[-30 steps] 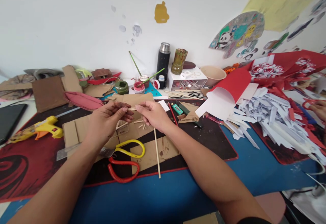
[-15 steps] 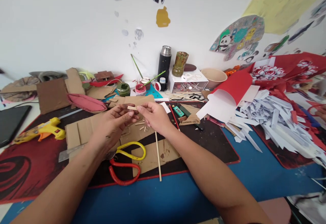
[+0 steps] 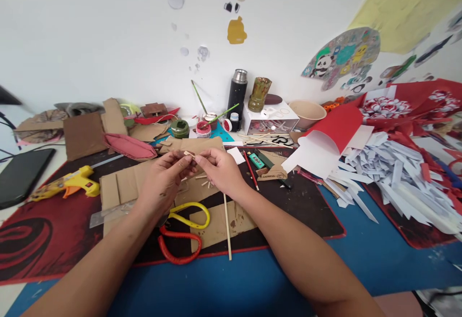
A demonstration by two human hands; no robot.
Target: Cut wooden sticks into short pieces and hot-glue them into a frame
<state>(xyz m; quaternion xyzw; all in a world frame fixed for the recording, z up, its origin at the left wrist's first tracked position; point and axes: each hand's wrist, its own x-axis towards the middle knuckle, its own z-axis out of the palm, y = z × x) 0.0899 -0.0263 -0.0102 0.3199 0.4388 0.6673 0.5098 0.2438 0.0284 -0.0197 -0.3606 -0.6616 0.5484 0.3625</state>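
Note:
My left hand (image 3: 164,172) is closed, with thumb and fingertips pinching a short pale wooden stick piece (image 3: 188,153). Thumb and forefinger of my right hand (image 3: 218,165) are closed at the same piece's other end; fingers hide most of it. Both hands are raised over the cardboard, fingertips nearly touching. Below them, several cut stick bits (image 3: 205,183) lie on a cardboard sheet (image 3: 187,193). A long thin wooden stick (image 3: 227,228) lies under my right wrist. Scissors with one yellow and one red handle (image 3: 180,261) lie beside my left forearm, which covers their blades.
A yellow glue gun (image 3: 81,182) lies at left near a black phone (image 3: 27,177). Paint jars (image 3: 179,128), a black flask (image 3: 237,95) and a clear box (image 3: 270,120) line the wall. White paper strips (image 3: 375,158) pile up at right.
The view has shifted, so the scene sits slightly lower and farther right. The stick piece in my fingers has turned and shows less length. Another person's hand at the right edge is gone from view.

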